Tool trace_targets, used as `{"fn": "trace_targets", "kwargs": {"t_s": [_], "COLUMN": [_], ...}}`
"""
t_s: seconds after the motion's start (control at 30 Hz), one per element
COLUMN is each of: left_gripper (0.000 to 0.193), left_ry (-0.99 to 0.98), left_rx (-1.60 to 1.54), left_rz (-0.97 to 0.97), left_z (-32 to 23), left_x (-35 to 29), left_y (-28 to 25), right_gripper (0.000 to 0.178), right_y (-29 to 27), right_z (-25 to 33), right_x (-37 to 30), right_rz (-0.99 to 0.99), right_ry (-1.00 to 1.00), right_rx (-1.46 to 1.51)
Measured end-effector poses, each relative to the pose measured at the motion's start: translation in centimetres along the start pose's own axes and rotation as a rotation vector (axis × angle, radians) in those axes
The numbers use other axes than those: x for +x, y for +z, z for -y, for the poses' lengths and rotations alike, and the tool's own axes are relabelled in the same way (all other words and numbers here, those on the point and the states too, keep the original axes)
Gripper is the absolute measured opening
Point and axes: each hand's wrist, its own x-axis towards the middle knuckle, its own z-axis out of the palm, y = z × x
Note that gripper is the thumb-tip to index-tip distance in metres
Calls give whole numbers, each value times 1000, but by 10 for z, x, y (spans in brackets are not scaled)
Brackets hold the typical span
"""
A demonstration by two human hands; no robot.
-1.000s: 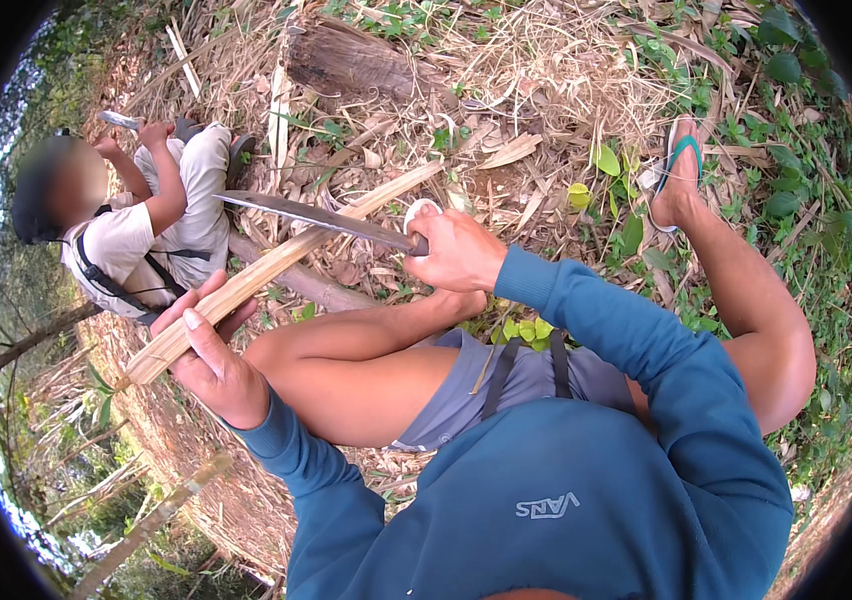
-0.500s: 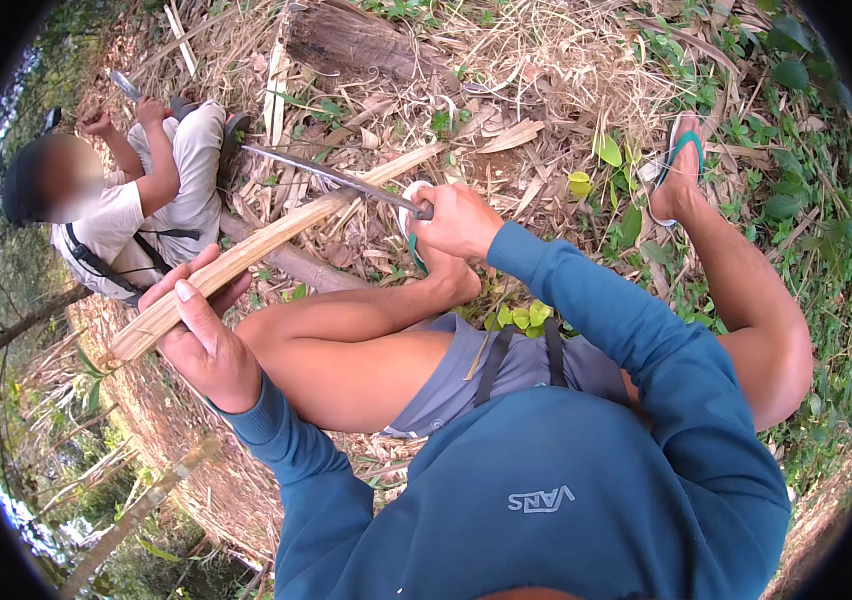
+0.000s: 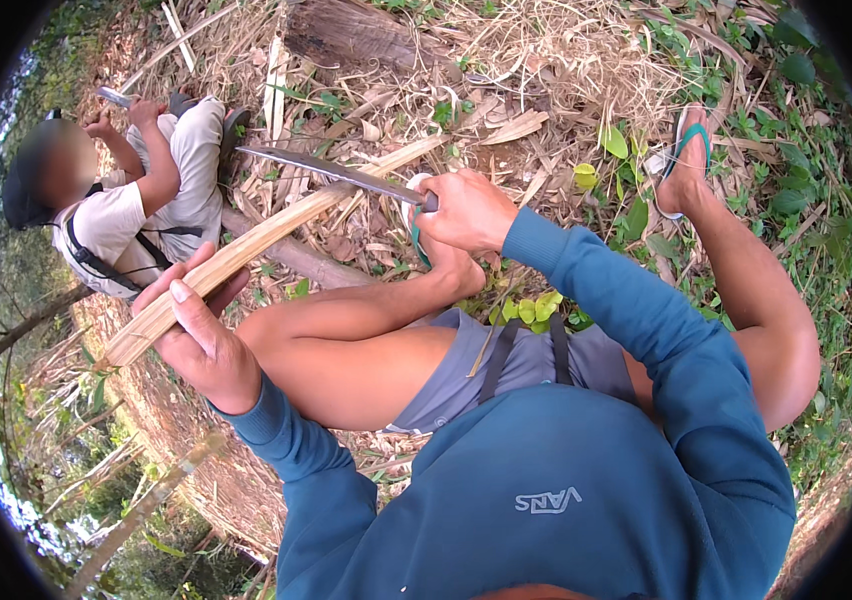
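Note:
A long pale strip of split wood (image 3: 271, 228) slants from lower left to upper right over my bent leg. Near its lower end my left hand (image 3: 204, 335) is closed round it, thumb on top and fingers beneath. My right hand (image 3: 468, 210) grips the handle of a machete (image 3: 351, 172), only the handle's end showing past the fist. The blade points left and lies across the upper part of the wood, seemingly against its surface.
A co-worker (image 3: 116, 205) sits at the far left, holding a blade (image 3: 114, 97). A thick log (image 3: 356, 42) lies at the top. Dry leaves and wood shavings (image 3: 516, 128) cover the ground, with a thinner branch (image 3: 291, 260) beyond my knee. Green plants (image 3: 796, 190) grow at right.
My right hand has shifted slightly right, and the machete's blade has turned to show more of its flat side. The wood's lower end has moved slightly. My left hand keeps its hold.

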Motion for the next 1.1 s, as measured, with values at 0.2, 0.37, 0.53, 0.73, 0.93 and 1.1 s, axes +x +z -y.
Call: {"fn": "trace_targets", "kwargs": {"t_s": [0.2, 0.37, 0.53, 0.73, 0.93, 1.1], "left_gripper": [27, 27, 28, 29, 29, 30], "left_ry": [0, 13, 4, -12, -8, -32], "left_rx": [6, -26, -9, -1, 14, -15], "left_rz": [5, -12, 19, 1, 10, -8], "left_z": [0, 4, -3, 2, 5, 2], "left_x": [2, -3, 1, -5, 3, -2], "left_y": [2, 0, 4, -2, -1, -2], "right_gripper": [33, 34, 39, 35, 38, 41], "right_y": [8, 8, 11, -5, 2, -5], "right_z": [-14, -9, -40, -16, -44, -19], "right_x": [9, 0, 13, 1, 17, 3], "right_rz": [-64, 2, -50, -9, -7, 12], "right_ry": [106, 43, 130, 18, 215, 13], "right_rx": [35, -9, 67, 27, 7, -26]}}
